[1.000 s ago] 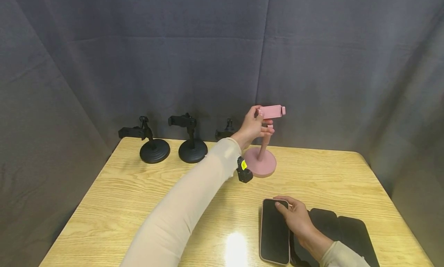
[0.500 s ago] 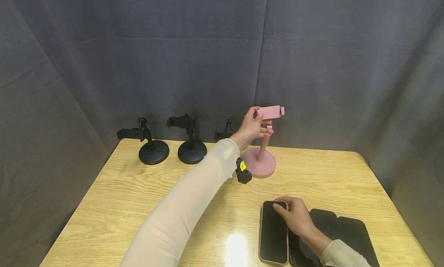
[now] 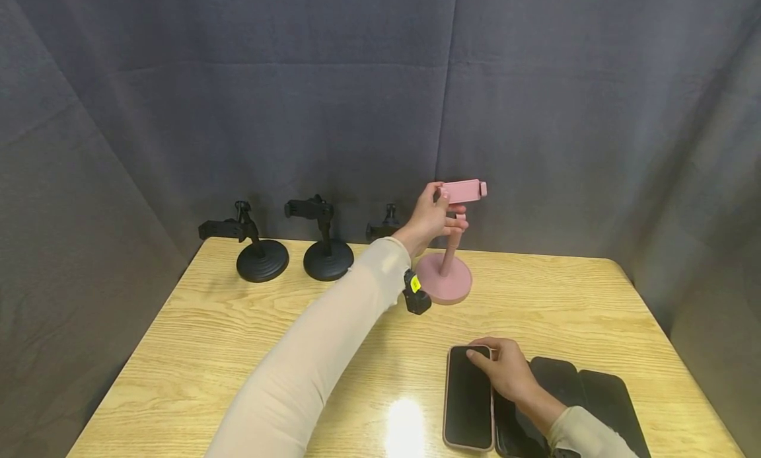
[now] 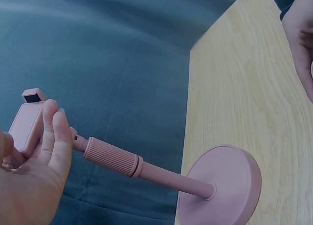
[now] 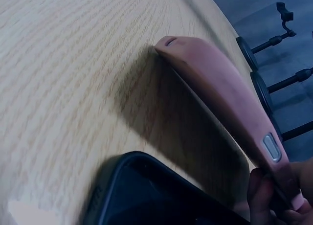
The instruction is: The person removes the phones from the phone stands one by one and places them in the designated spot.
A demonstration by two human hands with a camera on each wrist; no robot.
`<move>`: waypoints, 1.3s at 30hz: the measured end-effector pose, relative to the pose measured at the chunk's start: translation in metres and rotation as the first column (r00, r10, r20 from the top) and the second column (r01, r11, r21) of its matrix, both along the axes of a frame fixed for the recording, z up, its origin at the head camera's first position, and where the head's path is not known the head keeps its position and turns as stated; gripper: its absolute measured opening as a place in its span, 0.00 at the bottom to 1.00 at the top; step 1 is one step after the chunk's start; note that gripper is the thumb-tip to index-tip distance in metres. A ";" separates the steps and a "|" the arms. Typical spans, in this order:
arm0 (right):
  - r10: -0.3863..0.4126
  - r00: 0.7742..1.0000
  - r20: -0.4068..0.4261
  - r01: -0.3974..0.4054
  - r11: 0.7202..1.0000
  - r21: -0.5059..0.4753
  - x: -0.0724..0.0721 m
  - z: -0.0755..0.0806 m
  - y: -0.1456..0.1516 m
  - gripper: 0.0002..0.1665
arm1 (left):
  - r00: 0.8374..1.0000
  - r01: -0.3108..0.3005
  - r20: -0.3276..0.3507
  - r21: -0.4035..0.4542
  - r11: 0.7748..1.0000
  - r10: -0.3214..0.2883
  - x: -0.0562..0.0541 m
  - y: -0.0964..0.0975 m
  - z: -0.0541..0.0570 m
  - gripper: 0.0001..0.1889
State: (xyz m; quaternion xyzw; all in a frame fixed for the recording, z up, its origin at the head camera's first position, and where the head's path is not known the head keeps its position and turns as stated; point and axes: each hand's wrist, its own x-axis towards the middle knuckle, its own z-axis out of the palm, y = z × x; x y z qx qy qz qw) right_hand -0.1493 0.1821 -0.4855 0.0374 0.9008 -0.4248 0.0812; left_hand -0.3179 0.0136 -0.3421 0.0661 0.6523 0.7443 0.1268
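Note:
My left hand grips the clamp of a pink phone stand. Its round base rests on the table, and the ribbed collar of its post shows in the left wrist view. Lower right, my right hand pinches the top end of a phone in a pink case, thumb on the dark screen and other fingers partly hidden behind it. Seen from the right wrist, the phone's pink edge is tilted, with shadow between it and the table.
Two black phone stands, one at the far left and one beside it, stand near the back edge. A third black stand is partly hidden behind my left arm. Dark phones lie under and beside my right wrist. Grey curtain hangs behind.

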 end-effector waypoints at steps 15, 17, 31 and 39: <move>0.076 0.996 -0.046 -0.076 0.997 0.012 -0.005 -0.002 -0.006 0.13 | 1.000 -0.013 0.026 -0.013 1.000 0.013 0.000 -0.002 0.005 0.23; 0.086 0.995 -0.052 -0.086 0.996 0.010 -0.005 -0.003 -0.006 0.13 | 0.999 -0.026 0.039 -0.002 1.000 0.026 -0.001 -0.002 0.006 0.23; 0.086 0.994 -0.062 -0.085 0.996 0.025 -0.010 -0.003 -0.005 0.09 | 0.995 -0.044 0.095 0.012 0.999 0.043 0.003 0.000 0.009 0.22; 0.075 0.995 -0.060 -0.072 0.996 0.048 -0.011 -0.003 -0.005 0.08 | 0.989 -0.059 0.131 -0.013 0.998 0.060 0.009 0.001 0.012 0.23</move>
